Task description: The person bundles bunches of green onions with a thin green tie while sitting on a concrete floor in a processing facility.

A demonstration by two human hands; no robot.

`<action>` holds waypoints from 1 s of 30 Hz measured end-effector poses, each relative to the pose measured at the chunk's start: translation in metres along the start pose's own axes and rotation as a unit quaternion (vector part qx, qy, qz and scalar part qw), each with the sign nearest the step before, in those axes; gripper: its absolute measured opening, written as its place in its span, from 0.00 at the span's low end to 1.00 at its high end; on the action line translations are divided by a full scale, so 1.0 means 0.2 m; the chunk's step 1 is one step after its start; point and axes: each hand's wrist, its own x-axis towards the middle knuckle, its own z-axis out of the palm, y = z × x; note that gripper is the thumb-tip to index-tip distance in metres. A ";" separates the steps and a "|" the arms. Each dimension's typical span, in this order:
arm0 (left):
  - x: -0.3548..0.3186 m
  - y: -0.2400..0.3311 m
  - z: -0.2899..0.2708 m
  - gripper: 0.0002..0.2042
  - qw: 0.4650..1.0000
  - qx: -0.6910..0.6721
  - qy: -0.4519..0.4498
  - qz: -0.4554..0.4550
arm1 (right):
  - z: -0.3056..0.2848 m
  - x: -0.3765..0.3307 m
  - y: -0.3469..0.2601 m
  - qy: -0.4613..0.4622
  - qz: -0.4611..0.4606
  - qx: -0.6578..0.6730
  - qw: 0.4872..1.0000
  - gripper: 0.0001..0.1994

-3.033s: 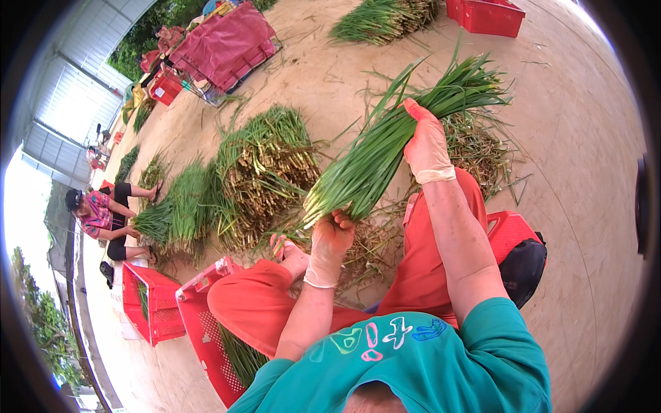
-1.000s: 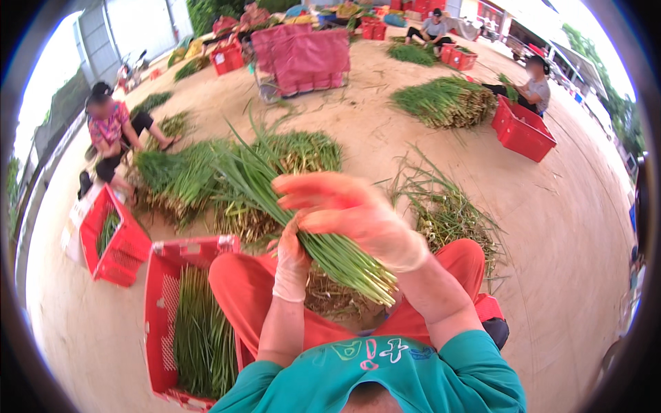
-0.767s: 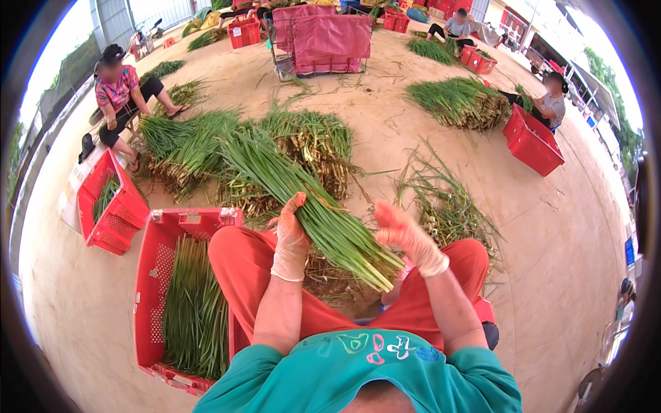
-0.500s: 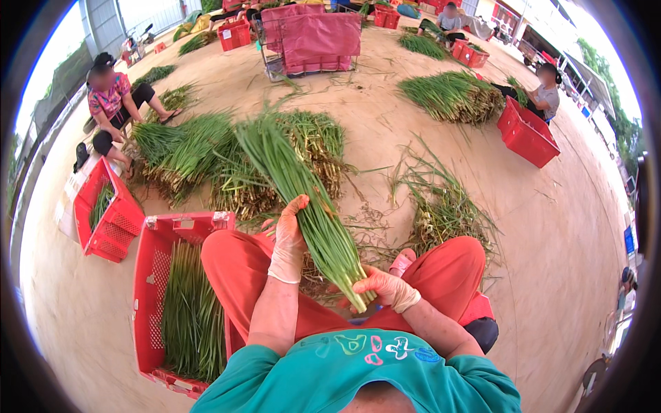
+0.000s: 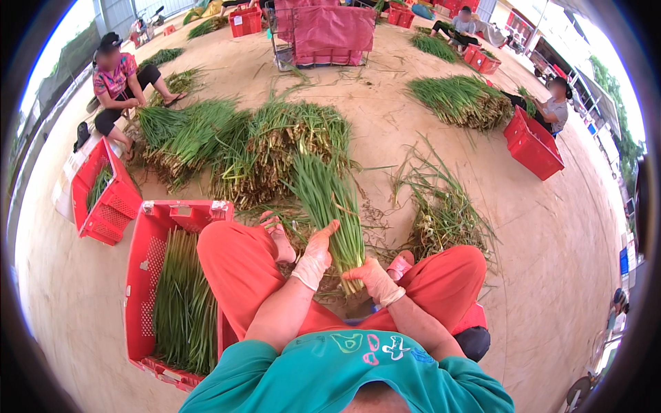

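Observation:
In front of my lap is a bunch of long green garlic chives, its pale cut ends toward me and its leaf tips pointing away. My left hand, in a thin glove, wraps round the middle of the bunch from the left. At the pale ends, my gloved right hand grips the stalks from the right. The bunch's tips reach over the near edge of a large heap of chives on the ground. By my left knee, a red plastic crate holds more chives laid lengthwise.
Loose leaf scraps lie by my right foot. A person sits at the left behind another red crate. At the right, a second person sits by a red crate. A pink-covered cart stands far ahead.
The bunch has swung from a leftward slant to more upright and sits lower, its tips closer to me. My left hand has moved right and down, nearer my right hand.

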 end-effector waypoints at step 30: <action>-0.41 -0.03 0.25 0.10 0.406 0.802 -0.050 0.436 | -0.03 -0.11 -0.19 -0.010 0.027 0.147 0.989 0.15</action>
